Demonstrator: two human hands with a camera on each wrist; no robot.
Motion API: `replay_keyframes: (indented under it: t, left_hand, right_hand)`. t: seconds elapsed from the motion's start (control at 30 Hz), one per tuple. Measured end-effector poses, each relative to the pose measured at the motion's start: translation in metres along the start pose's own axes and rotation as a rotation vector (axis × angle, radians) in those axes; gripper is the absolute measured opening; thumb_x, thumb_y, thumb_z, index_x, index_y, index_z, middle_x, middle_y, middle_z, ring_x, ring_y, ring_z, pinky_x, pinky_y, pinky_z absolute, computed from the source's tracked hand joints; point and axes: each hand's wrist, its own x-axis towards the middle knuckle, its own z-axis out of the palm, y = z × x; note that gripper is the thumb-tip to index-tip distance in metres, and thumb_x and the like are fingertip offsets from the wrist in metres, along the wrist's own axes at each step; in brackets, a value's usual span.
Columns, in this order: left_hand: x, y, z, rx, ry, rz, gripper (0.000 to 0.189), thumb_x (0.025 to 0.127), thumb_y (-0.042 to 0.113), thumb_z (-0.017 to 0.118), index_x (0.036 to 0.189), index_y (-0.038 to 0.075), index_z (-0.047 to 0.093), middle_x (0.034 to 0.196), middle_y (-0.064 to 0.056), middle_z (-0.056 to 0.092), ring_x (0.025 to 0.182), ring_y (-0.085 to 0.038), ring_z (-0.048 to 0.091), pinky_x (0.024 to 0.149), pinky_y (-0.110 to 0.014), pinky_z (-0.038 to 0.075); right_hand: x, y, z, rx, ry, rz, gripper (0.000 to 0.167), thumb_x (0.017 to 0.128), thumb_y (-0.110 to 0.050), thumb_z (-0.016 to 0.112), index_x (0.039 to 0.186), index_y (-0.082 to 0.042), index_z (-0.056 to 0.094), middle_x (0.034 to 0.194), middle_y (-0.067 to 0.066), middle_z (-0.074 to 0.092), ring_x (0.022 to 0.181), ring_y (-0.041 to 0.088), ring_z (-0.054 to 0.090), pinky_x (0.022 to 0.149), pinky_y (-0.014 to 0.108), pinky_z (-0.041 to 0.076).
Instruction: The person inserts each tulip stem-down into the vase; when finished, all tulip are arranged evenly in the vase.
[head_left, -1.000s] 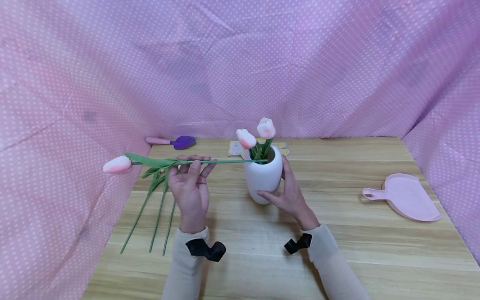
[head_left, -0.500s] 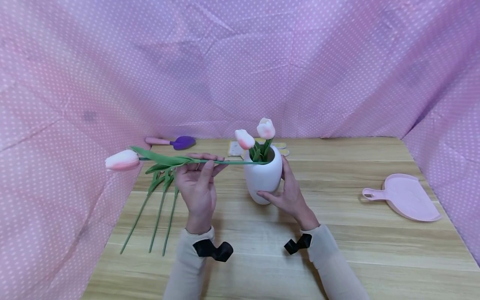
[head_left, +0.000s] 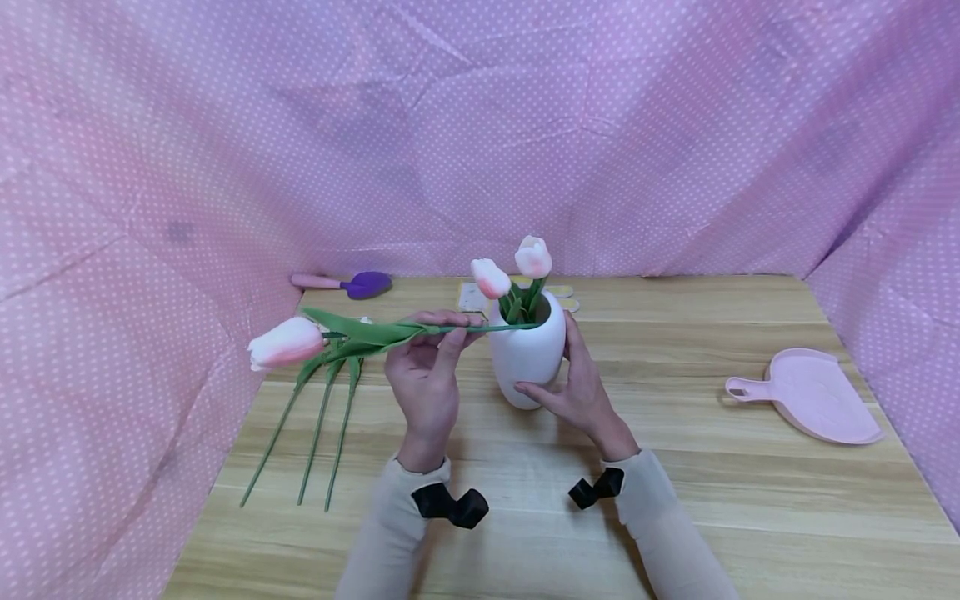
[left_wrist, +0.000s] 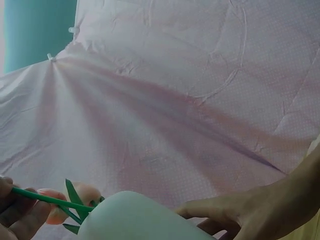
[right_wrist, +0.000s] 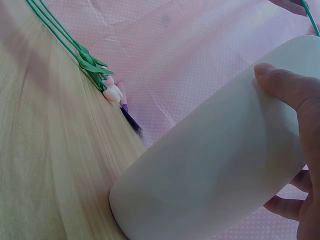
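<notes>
My left hand (head_left: 427, 392) pinches the green stem of a pink-and-white tulip (head_left: 288, 342), held sideways with its bloom to the left. The stem's end reaches the mouth of a white vase (head_left: 525, 367); whether it is inside the rim, I cannot tell. Two more tulips (head_left: 491, 278) stand in the vase, their lower stems hidden. From the right, my right hand (head_left: 577, 396) grips the vase, its thumb across the front and the other fingers behind. In the right wrist view the white vase (right_wrist: 210, 160) fills the middle, its base at the tabletop.
Several tulips lie on the wooden table (head_left: 525, 517) at left, their stems (head_left: 315, 442) toward me. A purple trowel (head_left: 367, 285) lies at the back left. Behind the vase is a partly hidden glove-like item (head_left: 472, 297). A pink dustpan (head_left: 821, 396) lies at right.
My left hand has moved right with the tulip, closer to the vase, and the bloom has come right and somewhat lower. My right hand and the vase stay nearly still.
</notes>
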Motion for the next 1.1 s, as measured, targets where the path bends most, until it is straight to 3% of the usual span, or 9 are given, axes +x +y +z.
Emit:
replay_keyframes:
  t: [0.17, 0.3, 0.43, 0.6, 0.8, 0.97, 1.03, 1.1]
  left_hand:
    - [-0.005, -0.002, 0.004, 0.052, -0.045, 0.054, 0.028, 0.090, -0.019, 0.056, 0.104, 0.004, 0.060, 0.102, -0.004, 0.072, 0.097, -0.019, 0.073, 0.090, -0.036, 0.063]
    - [-0.008, -0.005, 0.006, 0.120, -0.088, 0.105, 0.011, 0.091, -0.017, 0.058, 0.099, -0.012, 0.053, 0.105, -0.001, 0.071, 0.099, -0.017, 0.073, 0.092, -0.035, 0.062]
    - [-0.010, -0.008, 0.008, 0.146, -0.137, 0.142, 0.016, 0.092, -0.015, 0.057, 0.097, -0.022, 0.043, 0.110, 0.001, 0.068, 0.103, -0.015, 0.071, 0.094, -0.032, 0.061]
    - [-0.012, -0.011, 0.012, 0.184, -0.222, 0.184, 0.014, 0.094, -0.013, 0.057, 0.099, -0.018, 0.045, 0.113, -0.001, 0.064, 0.109, -0.015, 0.068, 0.098, -0.028, 0.058]
    - [-0.010, -0.014, 0.013, 0.416, -0.291, 0.273, 0.008, 0.094, -0.008, 0.059, 0.100, -0.010, 0.054, 0.100, -0.026, 0.065, 0.104, -0.028, 0.067, 0.099, -0.031, 0.057]
    - [-0.009, -0.015, 0.013, 0.580, -0.354, 0.306, 0.015, 0.090, -0.013, 0.060, 0.103, -0.007, 0.059, 0.102, -0.025, 0.068, 0.101, -0.034, 0.065, 0.098, -0.032, 0.056]
    - [-0.007, -0.017, 0.013, 0.585, -0.388, 0.313, 0.014, 0.088, -0.014, 0.060, 0.101, -0.009, 0.062, 0.100, -0.027, 0.069, 0.101, -0.032, 0.067, 0.097, -0.031, 0.057]
    - [-0.005, -0.019, 0.014, 0.525, -0.415, 0.325, 0.009, 0.092, -0.006, 0.061, 0.099, -0.012, 0.064, 0.097, -0.031, 0.068, 0.102, -0.030, 0.068, 0.097, -0.030, 0.057]
  right_hand:
    - [0.000, 0.001, 0.000, -0.011, 0.005, -0.018, 0.123, 0.066, -0.010, 0.094, 0.159, -0.012, 0.014, 0.156, 0.016, 0.039, 0.132, 0.033, 0.051, 0.102, 0.056, 0.054]
    - [0.000, 0.001, 0.000, -0.017, 0.009, -0.020, 0.124, 0.065, -0.010, 0.094, 0.159, -0.011, 0.015, 0.156, 0.017, 0.038, 0.132, 0.034, 0.052, 0.101, 0.057, 0.054]
    - [0.001, 0.001, 0.000, -0.017, 0.009, -0.008, 0.123, 0.066, -0.013, 0.095, 0.160, -0.013, 0.015, 0.157, 0.015, 0.038, 0.133, 0.033, 0.051, 0.102, 0.056, 0.054]
    - [0.000, 0.001, 0.001, -0.024, 0.013, -0.018, 0.123, 0.066, -0.013, 0.095, 0.159, -0.012, 0.015, 0.157, 0.016, 0.038, 0.132, 0.033, 0.052, 0.101, 0.055, 0.055]
    - [0.000, 0.002, 0.001, -0.020, 0.017, -0.043, 0.124, 0.065, -0.009, 0.094, 0.159, -0.009, 0.015, 0.156, 0.018, 0.038, 0.131, 0.034, 0.052, 0.099, 0.056, 0.055]
    - [-0.001, 0.003, 0.001, -0.026, 0.010, -0.053, 0.123, 0.066, -0.009, 0.093, 0.159, -0.007, 0.014, 0.156, 0.021, 0.037, 0.131, 0.035, 0.052, 0.098, 0.055, 0.056]
    - [-0.001, 0.003, 0.000, -0.032, 0.007, -0.059, 0.121, 0.067, -0.010, 0.093, 0.159, -0.006, 0.013, 0.156, 0.022, 0.037, 0.130, 0.036, 0.052, 0.098, 0.055, 0.056]
    - [-0.001, 0.003, 0.000, -0.044, 0.004, -0.064, 0.119, 0.069, -0.009, 0.091, 0.159, -0.005, 0.013, 0.155, 0.024, 0.037, 0.128, 0.038, 0.053, 0.097, 0.055, 0.056]
